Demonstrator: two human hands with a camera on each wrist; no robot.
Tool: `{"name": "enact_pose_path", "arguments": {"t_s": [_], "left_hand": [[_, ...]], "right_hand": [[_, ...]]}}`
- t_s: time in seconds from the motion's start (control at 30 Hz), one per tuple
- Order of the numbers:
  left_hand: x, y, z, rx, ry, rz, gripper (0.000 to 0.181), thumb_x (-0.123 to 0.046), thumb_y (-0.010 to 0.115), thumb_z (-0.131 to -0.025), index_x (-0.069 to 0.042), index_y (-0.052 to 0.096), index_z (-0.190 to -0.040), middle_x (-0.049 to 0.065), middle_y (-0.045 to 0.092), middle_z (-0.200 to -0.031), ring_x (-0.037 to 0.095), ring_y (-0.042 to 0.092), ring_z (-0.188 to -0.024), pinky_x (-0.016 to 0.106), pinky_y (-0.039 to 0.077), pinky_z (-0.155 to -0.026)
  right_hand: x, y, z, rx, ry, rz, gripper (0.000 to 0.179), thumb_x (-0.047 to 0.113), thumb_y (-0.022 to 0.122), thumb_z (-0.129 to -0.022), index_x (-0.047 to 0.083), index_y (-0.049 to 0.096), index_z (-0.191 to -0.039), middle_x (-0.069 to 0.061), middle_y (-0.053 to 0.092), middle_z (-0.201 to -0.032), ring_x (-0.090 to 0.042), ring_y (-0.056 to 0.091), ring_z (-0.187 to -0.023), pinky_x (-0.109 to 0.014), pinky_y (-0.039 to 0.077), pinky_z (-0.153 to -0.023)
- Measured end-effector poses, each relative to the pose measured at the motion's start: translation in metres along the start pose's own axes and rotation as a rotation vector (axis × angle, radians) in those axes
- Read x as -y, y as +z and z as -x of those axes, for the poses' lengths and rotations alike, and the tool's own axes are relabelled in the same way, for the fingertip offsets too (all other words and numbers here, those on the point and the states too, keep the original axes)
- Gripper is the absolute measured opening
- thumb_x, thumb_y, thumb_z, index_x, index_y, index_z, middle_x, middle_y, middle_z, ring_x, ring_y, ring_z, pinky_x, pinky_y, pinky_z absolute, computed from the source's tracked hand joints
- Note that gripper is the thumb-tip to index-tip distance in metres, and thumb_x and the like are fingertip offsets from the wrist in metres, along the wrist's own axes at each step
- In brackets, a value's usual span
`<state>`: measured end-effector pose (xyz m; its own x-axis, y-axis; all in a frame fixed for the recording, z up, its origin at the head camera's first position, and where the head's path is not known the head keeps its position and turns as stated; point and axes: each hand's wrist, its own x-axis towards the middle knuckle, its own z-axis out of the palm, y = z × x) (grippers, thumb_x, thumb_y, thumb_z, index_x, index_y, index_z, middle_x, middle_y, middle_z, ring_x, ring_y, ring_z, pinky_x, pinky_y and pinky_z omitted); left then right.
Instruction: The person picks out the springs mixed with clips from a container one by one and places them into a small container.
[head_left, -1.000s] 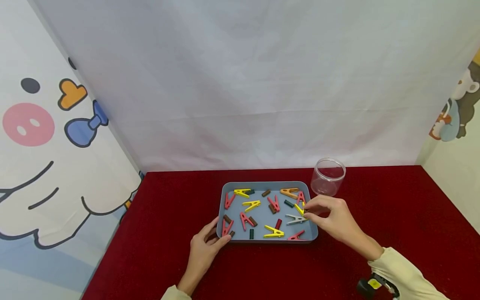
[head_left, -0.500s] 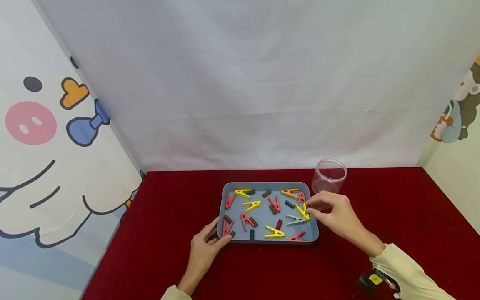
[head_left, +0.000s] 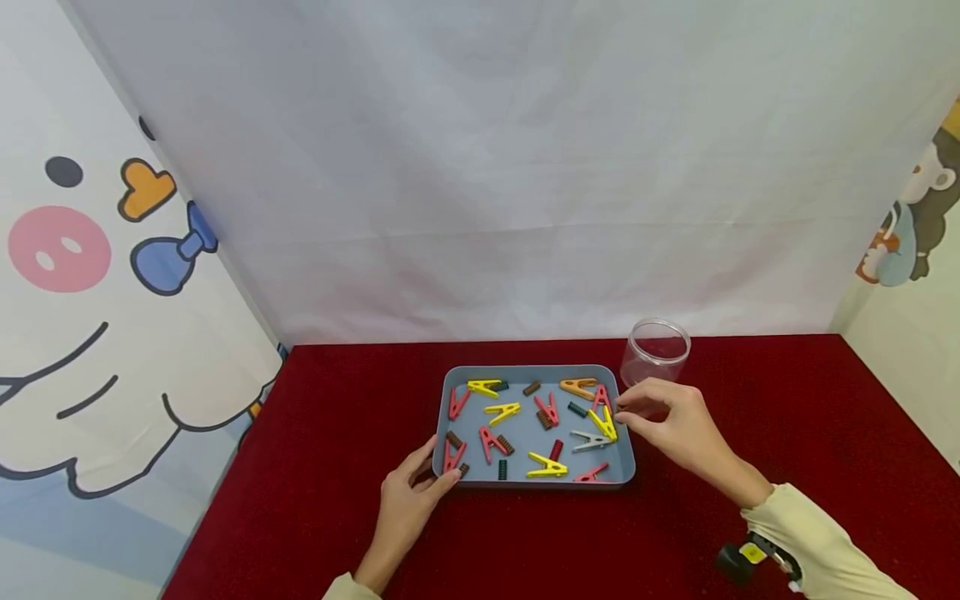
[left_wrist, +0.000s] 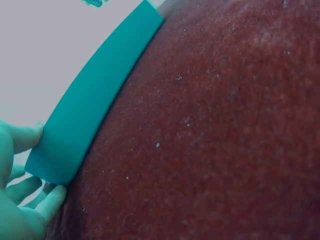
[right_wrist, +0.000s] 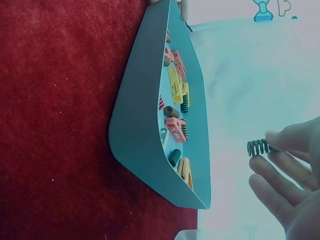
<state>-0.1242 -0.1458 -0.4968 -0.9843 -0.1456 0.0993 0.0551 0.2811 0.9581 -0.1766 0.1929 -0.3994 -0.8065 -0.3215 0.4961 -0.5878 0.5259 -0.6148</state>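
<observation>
My right hand [head_left: 678, 425] pinches a dark coil spring [right_wrist: 258, 147] between thumb and fingertips, raised over the right edge of the grey-blue tray [head_left: 540, 483]. My left hand [head_left: 408, 496] grips the tray's near left corner, thumb on the rim and fingers against the outer wall [left_wrist: 95, 90]. Inside the tray lie several red, yellow, orange and grey spring clamps mixed with loose coil springs. Nearest to my right hand are a yellow clamp [head_left: 604, 424] and a grey clamp [head_left: 591, 441]; a dark green spring [head_left: 577, 409] lies just left of them.
A clear round open jar [head_left: 656, 354] stands behind my right hand, by the tray's far right corner. Red cloth [head_left: 360, 400] covers the table. A white curtain [head_left: 487, 167] hangs along its back edge, with cartoon-printed panels at both sides.
My right hand has risen slightly and moved right, away from the yellow clamp, with the spring between its fingertips. My left hand stays on the tray corner.
</observation>
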Motion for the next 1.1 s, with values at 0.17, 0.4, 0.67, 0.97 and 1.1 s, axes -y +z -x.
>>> {"name": "enact_pose_path", "arguments": {"t_s": [0.17,0.4,0.67,0.97,1.1], "left_hand": [[0.0,-0.001,0.0,-0.009,-0.023,0.006,0.064,-0.026,0.075,-0.068,-0.016,0.05,-0.125,0.007,0.052,-0.121,0.019,0.053,-0.105,0.028,0.048,-0.075],[0.0,0.0,0.001,-0.003,-0.031,0.023,0.065,-0.025,0.075,-0.069,-0.014,0.048,-0.127,0.009,0.049,-0.125,0.022,0.05,-0.108,0.03,0.048,-0.077],[-0.002,0.003,0.0,-0.001,-0.036,-0.002,0.063,-0.025,0.074,-0.069,-0.015,0.049,-0.126,0.007,0.05,-0.124,0.02,0.051,-0.108,0.03,0.048,-0.076],[-0.004,0.003,0.001,-0.024,-0.06,-0.021,0.061,-0.025,0.074,-0.07,-0.017,0.05,-0.126,0.002,0.05,-0.123,0.016,0.051,-0.107,0.029,0.048,-0.076],[-0.004,0.004,0.001,-0.024,-0.061,-0.018,0.06,-0.025,0.074,-0.071,-0.017,0.05,-0.126,0.002,0.05,-0.123,0.016,0.051,-0.107,0.029,0.048,-0.076]], "right_hand": [[0.014,-0.005,-0.005,-0.002,-0.011,0.0,0.023,-0.002,0.074,-0.065,0.011,0.066,-0.083,-0.005,0.064,-0.078,-0.015,0.06,-0.065,-0.033,0.05,-0.057],[0.012,-0.007,-0.006,-0.022,-0.015,0.012,0.023,-0.002,0.075,-0.065,0.01,0.066,-0.083,-0.005,0.064,-0.077,-0.015,0.059,-0.065,-0.033,0.05,-0.057],[-0.02,-0.004,-0.003,-0.026,-0.004,0.042,0.022,0.008,0.076,-0.067,0.014,0.067,-0.086,0.004,0.064,-0.08,-0.006,0.058,-0.068,-0.027,0.05,-0.059],[-0.025,-0.007,-0.005,-0.038,-0.009,0.054,0.025,0.007,0.076,-0.067,0.019,0.066,-0.086,0.006,0.063,-0.081,-0.003,0.057,-0.068,-0.023,0.049,-0.058],[-0.024,-0.008,-0.007,-0.04,-0.011,0.061,0.025,0.007,0.076,-0.066,0.019,0.066,-0.086,0.005,0.064,-0.08,-0.002,0.057,-0.068,-0.024,0.049,-0.058]]}}
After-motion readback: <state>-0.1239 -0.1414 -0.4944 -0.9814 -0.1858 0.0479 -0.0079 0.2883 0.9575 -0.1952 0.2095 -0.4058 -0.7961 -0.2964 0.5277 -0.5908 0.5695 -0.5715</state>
